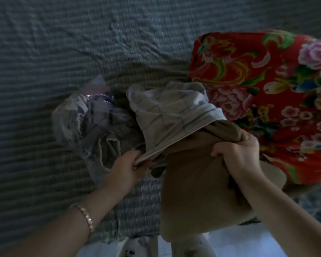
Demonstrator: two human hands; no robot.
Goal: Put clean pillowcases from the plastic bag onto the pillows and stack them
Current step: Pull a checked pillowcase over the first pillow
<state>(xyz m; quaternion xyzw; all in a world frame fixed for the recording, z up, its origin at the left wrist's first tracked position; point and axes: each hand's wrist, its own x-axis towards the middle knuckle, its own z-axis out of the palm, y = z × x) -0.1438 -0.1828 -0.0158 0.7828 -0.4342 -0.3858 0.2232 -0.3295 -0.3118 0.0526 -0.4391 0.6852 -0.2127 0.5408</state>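
Note:
A brown pillow (196, 190) stands on end at the bed's near edge. A pale checked pillowcase (172, 115) covers its far end, bunched up. My left hand (130, 164) pinches the open hem of the pillowcase at its left side. My right hand (235, 151) grips the pillow's upper right edge where the hem meets it. To the left lies a clear plastic bag (82, 117) with more folded fabric inside.
A red floral pillow (267, 93) lies on the bed to the right, touching the brown pillow. The blue-grey checked bedsheet (63, 52) stretches across the far and left side. Pale floor tiles (239, 242) show below the bed's edge.

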